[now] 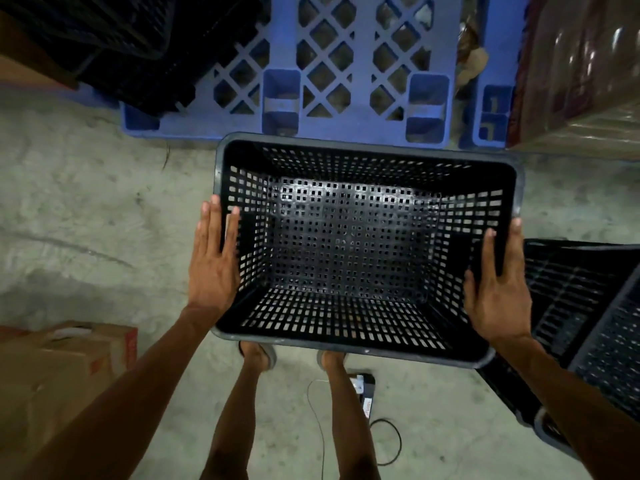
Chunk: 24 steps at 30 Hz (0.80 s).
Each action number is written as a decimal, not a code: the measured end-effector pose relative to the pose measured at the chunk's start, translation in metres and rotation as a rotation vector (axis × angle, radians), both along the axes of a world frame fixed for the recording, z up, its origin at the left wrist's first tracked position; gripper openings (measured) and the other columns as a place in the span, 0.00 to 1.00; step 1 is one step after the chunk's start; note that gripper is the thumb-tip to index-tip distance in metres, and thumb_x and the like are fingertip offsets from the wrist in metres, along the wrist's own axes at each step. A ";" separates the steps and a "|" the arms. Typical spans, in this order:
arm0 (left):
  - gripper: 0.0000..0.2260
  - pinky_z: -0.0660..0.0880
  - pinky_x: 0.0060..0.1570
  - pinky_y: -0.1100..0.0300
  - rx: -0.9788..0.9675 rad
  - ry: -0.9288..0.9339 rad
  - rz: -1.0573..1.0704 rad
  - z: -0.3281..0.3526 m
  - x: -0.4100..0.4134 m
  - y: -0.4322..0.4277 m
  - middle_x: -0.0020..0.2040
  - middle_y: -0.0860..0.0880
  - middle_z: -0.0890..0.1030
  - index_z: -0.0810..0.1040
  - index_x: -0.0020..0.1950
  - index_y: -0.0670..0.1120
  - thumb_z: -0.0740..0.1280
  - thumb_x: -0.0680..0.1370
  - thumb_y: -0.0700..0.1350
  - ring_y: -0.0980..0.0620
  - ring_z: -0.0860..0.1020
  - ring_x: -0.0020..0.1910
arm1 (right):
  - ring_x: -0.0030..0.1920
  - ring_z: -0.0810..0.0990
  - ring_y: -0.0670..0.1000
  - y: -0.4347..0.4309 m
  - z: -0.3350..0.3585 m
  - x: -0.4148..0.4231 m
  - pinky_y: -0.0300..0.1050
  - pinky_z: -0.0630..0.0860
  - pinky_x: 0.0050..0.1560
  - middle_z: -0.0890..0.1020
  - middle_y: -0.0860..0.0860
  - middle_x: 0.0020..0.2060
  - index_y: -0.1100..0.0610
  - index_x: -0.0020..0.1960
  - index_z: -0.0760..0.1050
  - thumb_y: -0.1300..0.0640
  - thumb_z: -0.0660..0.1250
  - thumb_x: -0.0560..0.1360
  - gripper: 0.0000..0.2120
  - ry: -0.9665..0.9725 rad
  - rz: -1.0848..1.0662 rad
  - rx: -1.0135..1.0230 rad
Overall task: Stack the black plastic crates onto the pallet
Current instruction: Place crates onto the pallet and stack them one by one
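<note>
Holding one empty black perforated plastic crate (360, 244) just short of the blue lattice plastic pallet (325, 74), the left hand (213, 261) and right hand (498, 289) press flat, fingers (214, 223) together, against its ends. More black crates (588, 334) (number unclear, cut off) sit right of it; another dark stack (114, 43) sits on the pallet's left.

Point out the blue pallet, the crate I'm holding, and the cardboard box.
blue pallet (349, 128): head view, near front edge.
black crate (346, 244): head view, perforated floor.
cardboard box (52, 368): head view, top flap.

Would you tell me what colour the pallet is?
Blue, seen clearest in the head view.
</note>
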<state>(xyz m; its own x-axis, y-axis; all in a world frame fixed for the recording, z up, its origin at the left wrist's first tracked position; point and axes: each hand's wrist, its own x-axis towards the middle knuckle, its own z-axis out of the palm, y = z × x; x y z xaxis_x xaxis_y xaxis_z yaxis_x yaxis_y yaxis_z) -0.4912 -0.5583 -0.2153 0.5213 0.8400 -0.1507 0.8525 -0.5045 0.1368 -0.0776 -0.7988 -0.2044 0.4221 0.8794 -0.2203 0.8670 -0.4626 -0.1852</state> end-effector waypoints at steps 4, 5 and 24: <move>0.38 0.53 0.77 0.40 -0.074 0.087 -0.042 0.014 0.008 -0.002 0.81 0.38 0.41 0.46 0.81 0.46 0.61 0.74 0.38 0.37 0.41 0.80 | 0.79 0.42 0.67 0.006 0.020 -0.003 0.62 0.53 0.78 0.41 0.68 0.78 0.65 0.80 0.48 0.47 0.56 0.78 0.38 0.011 0.078 -0.192; 0.40 0.53 0.77 0.40 -0.118 0.147 -0.029 0.028 0.012 -0.004 0.81 0.38 0.39 0.45 0.81 0.46 0.62 0.73 0.39 0.37 0.41 0.80 | 0.79 0.41 0.68 0.010 0.035 -0.004 0.61 0.51 0.78 0.41 0.69 0.77 0.66 0.79 0.48 0.45 0.56 0.78 0.39 0.001 0.092 -0.261; 0.24 0.63 0.74 0.55 -0.499 -0.158 0.350 0.366 -0.005 0.011 0.76 0.43 0.68 0.69 0.74 0.46 0.65 0.79 0.47 0.46 0.65 0.76 | 0.81 0.42 0.56 0.139 0.343 -0.211 0.53 0.56 0.77 0.43 0.56 0.81 0.56 0.81 0.44 0.44 0.53 0.82 0.34 0.474 -0.041 -0.163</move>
